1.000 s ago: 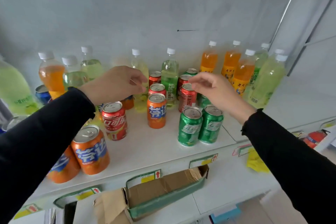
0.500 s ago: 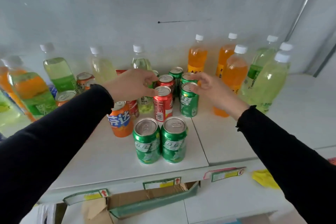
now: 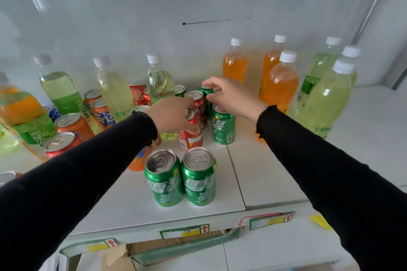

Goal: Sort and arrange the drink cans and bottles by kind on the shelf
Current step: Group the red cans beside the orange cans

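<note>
On the white shelf (image 3: 266, 174) my left hand (image 3: 174, 116) grips a red cola can (image 3: 189, 141) from above, near the middle. My right hand (image 3: 231, 97) reaches further back and pinches the top of a green soda can (image 3: 204, 91). Another green can (image 3: 222, 127) stands just under my right wrist, and a second red can (image 3: 196, 100) stands between my two hands. Two green cans (image 3: 164, 179) (image 3: 199, 177) stand side by side at the front.
Orange juice bottles (image 3: 282, 82) and pale green bottles (image 3: 328, 99) stand at the back right. Yellow-green bottles (image 3: 114, 88), orange cans (image 3: 74, 124) and a red can (image 3: 59, 144) crowd the left. An open cardboard box (image 3: 176, 246) sits under the shelf edge.
My left hand has come down onto the red can. My right hand has shifted from the nearer green can to the one further back.
</note>
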`<state>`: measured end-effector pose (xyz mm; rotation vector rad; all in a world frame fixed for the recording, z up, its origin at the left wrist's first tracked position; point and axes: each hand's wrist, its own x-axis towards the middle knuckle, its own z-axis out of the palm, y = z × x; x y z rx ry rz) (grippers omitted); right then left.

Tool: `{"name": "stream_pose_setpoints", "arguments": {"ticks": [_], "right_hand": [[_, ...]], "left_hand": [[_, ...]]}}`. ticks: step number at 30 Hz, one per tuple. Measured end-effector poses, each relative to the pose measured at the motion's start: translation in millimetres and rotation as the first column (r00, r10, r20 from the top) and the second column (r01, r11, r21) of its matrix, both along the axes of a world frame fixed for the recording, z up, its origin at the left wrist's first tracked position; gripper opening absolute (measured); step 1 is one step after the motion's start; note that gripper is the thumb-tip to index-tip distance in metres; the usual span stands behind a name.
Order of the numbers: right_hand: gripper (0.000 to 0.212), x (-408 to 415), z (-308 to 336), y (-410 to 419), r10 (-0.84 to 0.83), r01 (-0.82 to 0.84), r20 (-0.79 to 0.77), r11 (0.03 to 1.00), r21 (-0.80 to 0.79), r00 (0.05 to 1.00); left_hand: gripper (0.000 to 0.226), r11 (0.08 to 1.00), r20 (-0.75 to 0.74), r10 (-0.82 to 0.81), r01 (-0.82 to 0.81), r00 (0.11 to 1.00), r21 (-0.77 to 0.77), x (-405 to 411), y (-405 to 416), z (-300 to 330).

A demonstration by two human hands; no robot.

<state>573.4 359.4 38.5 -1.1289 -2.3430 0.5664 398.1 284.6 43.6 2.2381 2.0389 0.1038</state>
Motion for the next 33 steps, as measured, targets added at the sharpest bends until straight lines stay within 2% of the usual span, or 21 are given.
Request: {"name": "stream_pose_setpoints", "arguments": {"ticks": [4, 7, 9, 12, 16, 20, 23, 27, 29, 33], "right_hand": [[0.063, -20.4, 9.7, 14.3, 0.028, -0.041, 0.227, 0.998, 0.056, 0.973], [0.075, -39.1, 7.5, 22.7, -0.019, -0.030, 0.438, 0.994, 0.104, 0.899], [0.072, -50.2, 1.8, 27.6, -0.058, -0.022, 0.521, 0.989, 0.147, 0.852], [0.062, -61.5, 0.0, 27.1, -0.075, -0.039, 0.556, 0.981, 0.189, 0.828], [0.061, -60.5, 16.4, 9.9, -0.090, 0.007, 0.476, 0.985, 0.172, 0.875], [0.065, -46.0, 54.4, -27.6, -0.111, 0.055, 0.281, 0.979, 0.198, 0.953], [0.063, -43.2, 85.4, -70.3, -0.094, 0.066, 0.130, 0.977, 0.205, 0.987], [0.066, -58.9, 102.3, -131.3, 0.027, -0.018, -0.064, 0.991, 0.132, 0.998], [0.065, -70.7, 102.3, -157.0, 0.091, -0.082, -0.082, 0.991, 0.108, 0.992], [0.065, -97.2, 84.0, -194.2, 0.143, -0.147, 0.055, 0.987, 0.062, 0.988]], "left_hand": [[0.054, 1.000, 0.230, -0.003, 0.000, 0.973, 0.011, -17.7, -25.4, 24.4], [0.062, 0.999, 0.321, 0.028, -0.039, 0.947, 0.028, -32.4, -45.4, 48.2], [0.060, 0.997, 0.378, 0.043, -0.065, 0.925, 0.047, -42.6, -60.3, 61.9], [0.056, 0.995, 0.448, 0.041, -0.077, 0.893, 0.061, -59.5, -84.9, 78.1], [0.055, 0.987, 0.486, 0.042, -0.111, 0.873, 0.114, -84.7, -116.6, 94.8], [0.058, 0.983, 0.467, 0.045, -0.123, 0.883, 0.138, -119.0, -150.6, 107.4], [0.060, 0.990, 0.465, 0.053, -0.109, 0.884, 0.094, -144.0, -172.1, 108.1], [0.066, 0.999, 0.445, 0.040, -0.048, 0.895, 0.008, -167.0, -192.1, 95.6], [0.063, 1.000, 0.421, 0.013, -0.007, 0.907, -0.016, -174.7, -197.8, 86.2], [0.056, 0.996, 0.299, -0.045, 0.066, 0.953, -0.062, -186.9, -204.5, 65.5]]}}
